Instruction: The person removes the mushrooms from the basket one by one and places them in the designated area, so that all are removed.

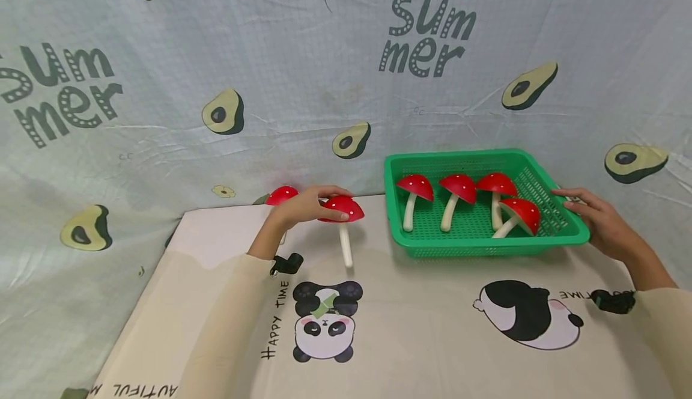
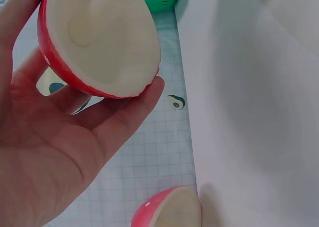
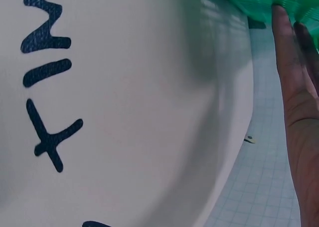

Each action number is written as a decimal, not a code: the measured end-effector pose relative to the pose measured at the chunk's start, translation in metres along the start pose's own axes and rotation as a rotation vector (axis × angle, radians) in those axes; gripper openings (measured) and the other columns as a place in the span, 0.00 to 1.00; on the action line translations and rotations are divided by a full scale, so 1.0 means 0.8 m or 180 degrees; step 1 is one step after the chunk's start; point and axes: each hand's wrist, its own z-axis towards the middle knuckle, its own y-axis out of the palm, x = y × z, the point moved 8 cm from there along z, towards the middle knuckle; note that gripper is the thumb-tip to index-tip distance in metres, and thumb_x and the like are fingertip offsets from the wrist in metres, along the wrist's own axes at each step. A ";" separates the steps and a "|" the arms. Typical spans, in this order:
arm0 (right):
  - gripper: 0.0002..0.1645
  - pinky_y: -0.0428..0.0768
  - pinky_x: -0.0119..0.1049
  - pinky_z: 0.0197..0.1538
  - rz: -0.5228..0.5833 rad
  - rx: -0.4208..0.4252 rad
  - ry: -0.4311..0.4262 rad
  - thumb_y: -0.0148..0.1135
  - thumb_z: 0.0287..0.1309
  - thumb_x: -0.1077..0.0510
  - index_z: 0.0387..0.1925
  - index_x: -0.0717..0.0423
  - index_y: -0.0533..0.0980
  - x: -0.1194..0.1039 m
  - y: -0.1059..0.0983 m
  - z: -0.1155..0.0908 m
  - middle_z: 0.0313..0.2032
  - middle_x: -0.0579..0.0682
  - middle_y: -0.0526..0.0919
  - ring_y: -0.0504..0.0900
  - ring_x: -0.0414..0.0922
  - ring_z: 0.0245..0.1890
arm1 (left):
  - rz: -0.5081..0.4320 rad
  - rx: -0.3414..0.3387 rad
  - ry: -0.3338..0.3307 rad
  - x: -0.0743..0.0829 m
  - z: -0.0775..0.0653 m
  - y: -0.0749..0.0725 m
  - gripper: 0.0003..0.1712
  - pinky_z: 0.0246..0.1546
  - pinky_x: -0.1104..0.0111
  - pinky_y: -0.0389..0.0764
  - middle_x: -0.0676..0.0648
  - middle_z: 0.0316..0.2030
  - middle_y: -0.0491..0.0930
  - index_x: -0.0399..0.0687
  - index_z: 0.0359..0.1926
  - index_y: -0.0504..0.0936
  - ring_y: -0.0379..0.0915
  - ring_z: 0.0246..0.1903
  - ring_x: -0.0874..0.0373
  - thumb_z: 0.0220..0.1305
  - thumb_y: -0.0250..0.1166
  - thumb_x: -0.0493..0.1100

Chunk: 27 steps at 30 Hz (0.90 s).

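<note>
My left hand (image 1: pixel 300 210) holds a toy mushroom (image 1: pixel 346 243) by its red, white-dotted cap, the pale stem pointing down. In the left wrist view the fingers curve round the cap (image 2: pixel 52 60), whose cream underside faces the camera. A second red mushroom (image 1: pixel 282 194) stands behind that hand, partly hidden by it. On the right, my right hand (image 1: pixel 608 225) touches the outer right side of a green plastic basket (image 1: pixel 486 244). The right wrist view shows fairly straight fingers (image 3: pixel 284 47) against the basket wall. Several red-capped mushrooms (image 1: pixel 458 190) lie inside the basket.
A pale cloth with printed pandas (image 1: pixel 324 333) covers the table (image 1: pixel 416 321). Behind it hangs a light curtain (image 1: pixel 292 80) printed with avocados and lettering. The basket stands by the table's back edge, right of the held mushroom.
</note>
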 end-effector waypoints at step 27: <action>0.24 0.87 0.37 0.37 -0.0764 0.0555 0.0400 0.38 0.81 0.59 0.70 0.43 0.67 0.007 -0.018 0.015 0.53 0.39 0.76 0.86 0.41 0.41 | 0.0161 0.0000 0.0067 -0.002 -0.010 0.000 0.30 0.53 0.59 0.82 0.50 0.69 0.71 0.61 0.66 0.79 0.66 0.65 0.48 0.62 0.73 0.51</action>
